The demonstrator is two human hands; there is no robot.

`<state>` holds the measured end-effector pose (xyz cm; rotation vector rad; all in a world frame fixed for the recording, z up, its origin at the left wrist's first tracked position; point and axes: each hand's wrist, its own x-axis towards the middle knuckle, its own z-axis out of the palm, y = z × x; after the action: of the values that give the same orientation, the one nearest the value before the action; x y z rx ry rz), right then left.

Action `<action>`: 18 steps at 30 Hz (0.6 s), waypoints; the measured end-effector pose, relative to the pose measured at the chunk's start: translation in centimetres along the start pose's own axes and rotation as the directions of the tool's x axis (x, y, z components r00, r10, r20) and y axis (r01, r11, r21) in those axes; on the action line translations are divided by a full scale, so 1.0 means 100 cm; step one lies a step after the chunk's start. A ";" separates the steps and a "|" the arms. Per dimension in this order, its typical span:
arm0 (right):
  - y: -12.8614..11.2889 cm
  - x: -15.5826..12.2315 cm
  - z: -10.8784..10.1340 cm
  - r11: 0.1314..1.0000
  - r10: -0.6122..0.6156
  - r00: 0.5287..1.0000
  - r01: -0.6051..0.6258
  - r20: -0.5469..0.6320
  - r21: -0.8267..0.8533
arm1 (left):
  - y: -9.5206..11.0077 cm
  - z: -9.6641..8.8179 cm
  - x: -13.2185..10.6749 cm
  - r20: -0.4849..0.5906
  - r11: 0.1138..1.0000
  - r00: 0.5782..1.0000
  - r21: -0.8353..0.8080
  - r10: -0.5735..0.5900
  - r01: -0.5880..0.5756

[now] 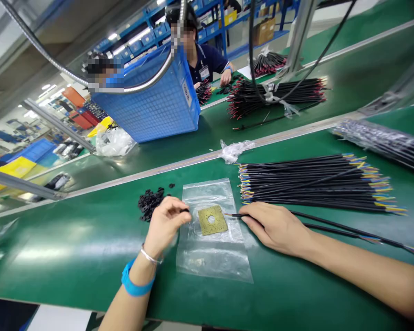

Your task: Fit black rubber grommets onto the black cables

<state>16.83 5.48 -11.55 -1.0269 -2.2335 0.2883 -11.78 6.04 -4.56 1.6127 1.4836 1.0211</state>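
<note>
Between the fingertips of my left hand (167,223) is a small black part (184,210), mostly hidden by the fingers. My right hand (276,227) pinches a black cable (331,218) close to its end, and thin bare wires point left from it. A square yellow-green sponge (204,225) with a round hole lies between the two hands. Beneath the sponge is a clear plastic bag (215,262), flat on the green table. A pile of small black parts (150,203) sits just beyond my left hand. Another black cable (334,231) lies by my right wrist.
Black cables with coloured wire ends (307,184) are laid side by side at the right. A plastic-wrapped bundle (386,140) lies beyond them. Across the metal rail (179,165) stand a blue crate (152,101) and a tied cable bundle (279,96). A co-worker (210,62) sits opposite.
</note>
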 end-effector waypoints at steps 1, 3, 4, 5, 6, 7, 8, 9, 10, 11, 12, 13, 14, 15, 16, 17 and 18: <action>0.000 0.000 0.000 1.000 0.009 1.000 -0.009 0.003 0.007 | 0.003 0.008 -0.003 0.078 0.989 0.993 -0.115 -0.085 0.094; -0.001 0.001 -0.001 0.999 0.028 1.000 -0.028 0.011 0.019 | 0.007 0.021 -0.009 0.226 0.930 0.948 -0.244 -0.223 0.276; -0.002 0.002 -0.002 0.999 0.037 0.999 -0.038 0.016 0.024 | 0.008 0.026 -0.011 0.271 0.905 0.930 -0.276 -0.251 0.324; -0.002 0.002 -0.002 0.999 0.046 0.999 -0.046 0.020 0.028 | 0.010 0.030 -0.013 0.300 0.893 0.922 -0.299 -0.246 0.336; -0.003 0.002 -0.002 0.998 0.052 0.998 -0.052 0.021 0.030 | 0.011 0.033 -0.014 0.324 0.895 0.921 -0.312 -0.215 0.319; -0.003 0.002 -0.003 0.998 0.056 0.998 -0.056 0.021 0.031 | 0.012 0.035 -0.015 0.351 0.906 0.921 -0.311 -0.170 0.286; -0.003 0.002 -0.003 0.998 0.056 0.998 -0.057 0.019 0.032 | 0.013 0.036 -0.015 0.387 0.923 0.914 -0.295 -0.120 0.246; -0.003 0.001 -0.003 0.998 0.057 0.998 -0.057 0.017 0.034 | 0.013 0.036 -0.016 0.426 0.944 0.902 -0.263 -0.073 0.201; -0.003 0.001 -0.003 0.998 0.056 0.998 -0.057 0.015 0.036 | 0.014 0.037 -0.016 0.459 0.965 0.888 -0.218 -0.031 0.146; -0.003 0.001 -0.004 0.998 0.054 0.998 -0.055 0.011 0.038 | 0.014 0.037 -0.017 0.475 0.984 0.880 -0.159 0.009 0.076; -0.003 0.001 -0.004 0.998 0.052 0.999 -0.052 0.007 0.040 | 0.014 0.038 -0.017 0.471 0.996 0.881 -0.086 0.045 -0.005; -0.002 0.000 -0.004 0.998 0.048 0.999 -0.048 0.003 0.041 | 0.014 0.040 -0.017 0.447 0.996 0.891 0.003 0.081 -0.092; -0.002 0.000 -0.005 0.998 0.044 0.999 -0.044 -0.001 0.043 | 0.014 0.042 -0.016 0.409 0.978 0.904 0.106 0.124 -0.182; -0.002 0.000 -0.005 0.998 0.039 0.999 -0.038 -0.006 0.044 | 0.013 0.045 -0.016 0.366 0.937 0.914 0.219 0.178 -0.270; -0.002 0.000 -0.006 0.998 0.034 0.999 -0.034 -0.011 0.045 | 0.012 0.048 -0.015 0.336 0.875 0.911 0.333 0.238 -0.352; -0.002 0.000 -0.007 0.998 0.030 0.999 -0.030 -0.017 0.046 | 0.012 0.051 -0.015 0.334 0.794 0.895 0.437 0.294 -0.424; -0.002 0.000 -0.007 0.999 0.027 0.999 -0.026 -0.023 0.047 | 0.011 0.053 -0.014 0.359 0.701 0.870 0.520 0.339 -0.488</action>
<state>17.14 5.30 -10.87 -1.0310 -2.1827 0.3368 -6.56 4.57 -6.02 2.5269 1.3708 0.5502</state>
